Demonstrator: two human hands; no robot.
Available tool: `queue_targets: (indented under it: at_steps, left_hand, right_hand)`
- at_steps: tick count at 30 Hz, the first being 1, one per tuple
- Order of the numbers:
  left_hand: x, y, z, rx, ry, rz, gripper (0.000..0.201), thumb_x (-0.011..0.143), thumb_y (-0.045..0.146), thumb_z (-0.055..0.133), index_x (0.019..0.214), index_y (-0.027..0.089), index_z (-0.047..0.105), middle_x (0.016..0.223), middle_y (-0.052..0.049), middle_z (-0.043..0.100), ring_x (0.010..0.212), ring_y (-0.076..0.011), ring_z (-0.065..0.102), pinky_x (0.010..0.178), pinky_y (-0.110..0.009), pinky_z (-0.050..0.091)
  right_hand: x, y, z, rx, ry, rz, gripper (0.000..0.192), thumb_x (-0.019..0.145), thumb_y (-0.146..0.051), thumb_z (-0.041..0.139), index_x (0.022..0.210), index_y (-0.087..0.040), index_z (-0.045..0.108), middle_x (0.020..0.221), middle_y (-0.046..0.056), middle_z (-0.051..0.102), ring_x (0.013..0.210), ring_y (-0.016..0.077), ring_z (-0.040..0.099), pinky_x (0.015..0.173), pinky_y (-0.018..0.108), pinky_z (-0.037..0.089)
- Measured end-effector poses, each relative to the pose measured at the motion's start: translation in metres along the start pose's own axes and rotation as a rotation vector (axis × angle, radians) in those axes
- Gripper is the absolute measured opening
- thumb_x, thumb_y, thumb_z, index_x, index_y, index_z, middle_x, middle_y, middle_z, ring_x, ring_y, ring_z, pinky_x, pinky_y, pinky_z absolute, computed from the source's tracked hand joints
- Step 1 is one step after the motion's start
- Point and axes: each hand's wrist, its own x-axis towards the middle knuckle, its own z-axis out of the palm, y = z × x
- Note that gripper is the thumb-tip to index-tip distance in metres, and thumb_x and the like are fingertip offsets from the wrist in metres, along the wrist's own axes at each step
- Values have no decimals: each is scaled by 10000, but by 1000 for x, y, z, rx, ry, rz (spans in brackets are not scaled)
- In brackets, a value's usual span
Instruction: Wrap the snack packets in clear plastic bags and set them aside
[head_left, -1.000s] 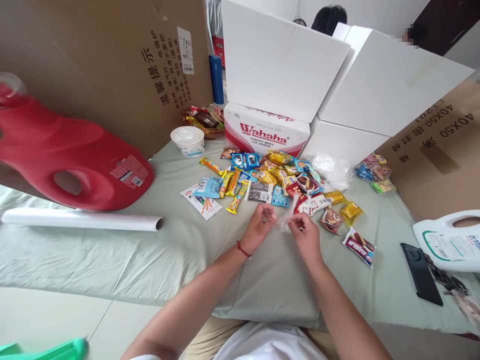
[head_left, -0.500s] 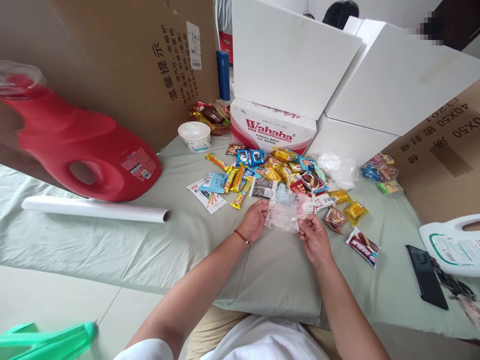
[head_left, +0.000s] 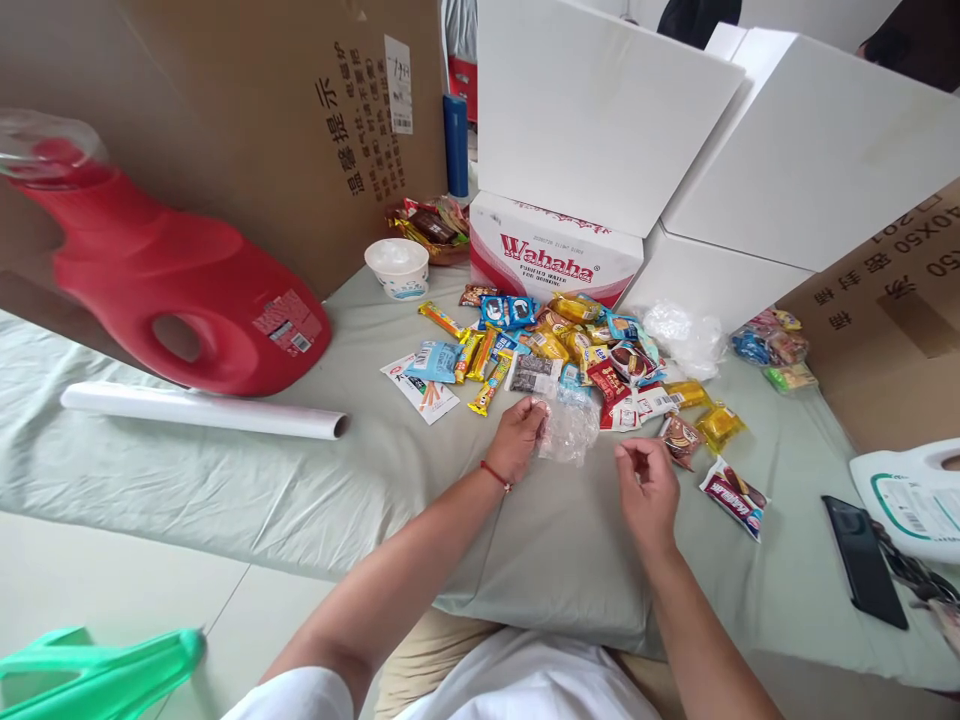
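My left hand (head_left: 517, 438) pinches one edge of a crumpled clear plastic bag (head_left: 568, 430), which stretches out to the right from its fingertips. To the right of the bag, my right hand (head_left: 648, 482) is apart from it, fingers curled inward and nothing visible in them. Just beyond the hands lies a heap of wrapped snacks (head_left: 551, 345). Around the bag are a dark-printed clear packet (head_left: 534, 373) and red packets (head_left: 609, 385). A brown-wrapped cake (head_left: 681, 440), a yellow packet (head_left: 721, 428) and a purple-and-white snack bar (head_left: 735, 497) lie near my right hand.
A red detergent bottle (head_left: 202, 290) and a white roll (head_left: 202, 412) lie at left. Behind the heap stand a paper bowl (head_left: 397, 268), a snack basket (head_left: 431, 250) and a Wahaha carton (head_left: 551, 262). Clear plastic (head_left: 686, 338), a phone (head_left: 864, 560) and a white jug (head_left: 911, 495) are at right.
My right hand has let go of the plastic bag and moved a little right and toward me. The left hand still holds the bag. The view has shifted slightly.
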Motion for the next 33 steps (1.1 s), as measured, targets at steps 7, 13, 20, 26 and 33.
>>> queue_targets:
  at_steps: [7, 13, 20, 26, 33]
  left_hand:
    - [-4, 4, 1, 29, -36, 38, 422, 727, 540, 797, 736, 197, 549, 569, 86, 427, 496, -69, 324, 466, -221, 237]
    - [-2, 9, 0, -14, -26, -26, 525, 646, 603, 839, 824, 198, 556, 600, 89, 450, 465, -58, 362, 437, -212, 250]
    - [-7, 20, -1, -95, -75, -92, 675, 658, 773, 749, 966, 210, 542, 867, 12, 589, 553, -67, 533, 404, -186, 200]
    - [-16, 13, 3, 133, -286, -94, 544, 628, 579, 886, 891, 178, 630, 802, 20, 569, 634, -81, 474, 447, -185, 271]
    - [-10, 13, 2, 85, -228, -53, 450, 582, 451, 921, 722, 160, 608, 625, 56, 498, 537, -59, 355, 468, -203, 260]
  right_hand:
    - [10, -9, 10, -342, -517, -535, 295, 954, -342, 649, 1242, -299, 699, 1268, 91, 672, 1142, 301, 551, 1004, 502, 445]
    - [20, -3, 15, -126, -606, -320, 187, 989, -335, 568, 965, -285, 747, 875, 58, 716, 849, 245, 601, 779, 386, 468]
    - [19, -7, 17, 120, -237, 185, 273, 881, -510, 682, 895, -237, 696, 731, 1, 645, 612, 164, 494, 594, 279, 382]
    - [17, -8, 27, 118, -225, 156, 237, 879, -470, 682, 881, -233, 698, 735, 7, 645, 623, 160, 501, 594, 278, 380]
    - [26, -15, 19, 403, -154, 356, 302, 779, -502, 784, 855, -225, 692, 669, -33, 548, 542, 116, 403, 493, 252, 317]
